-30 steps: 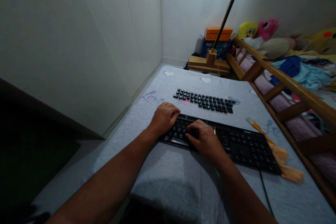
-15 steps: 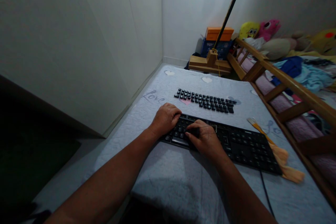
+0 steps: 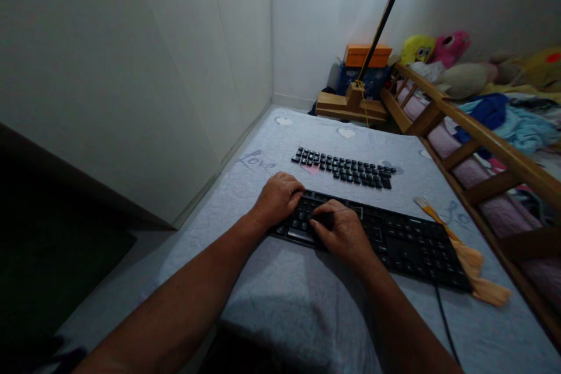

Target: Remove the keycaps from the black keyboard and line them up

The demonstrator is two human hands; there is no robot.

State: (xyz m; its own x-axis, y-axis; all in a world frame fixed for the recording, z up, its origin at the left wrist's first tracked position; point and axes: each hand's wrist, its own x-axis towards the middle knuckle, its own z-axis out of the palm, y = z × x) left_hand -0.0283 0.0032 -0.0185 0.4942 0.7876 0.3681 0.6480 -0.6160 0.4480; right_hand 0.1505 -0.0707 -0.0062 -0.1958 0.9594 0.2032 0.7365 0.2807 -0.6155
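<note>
A black keyboard [image 3: 398,241] lies across the cloth, with keys in place at its left end and right block and bare stretches between. My left hand [image 3: 280,198] is closed on its left end, fingers over the far edge. Above the left-hand keys, my right hand [image 3: 342,228] pinches a keycap puller [image 3: 323,220], its dark body mostly hidden by the fingers and a thin wire loop showing over the hand. The puller's contact with the keys is hidden. Beyond the keyboard, loose black keycaps [image 3: 346,169] lie in rows.
A brush [image 3: 423,204] and an orange cloth or glove [image 3: 486,286] lie by the keyboard's right end. A cable [image 3: 446,321] runs toward me. A wooden bed rail [image 3: 495,146] borders the right, a white cabinet [image 3: 175,70] the left. The wooden stand [image 3: 350,102] stands behind.
Both hands and the keyboard keep nearly the same pose. The whole view has shifted very slightly.
</note>
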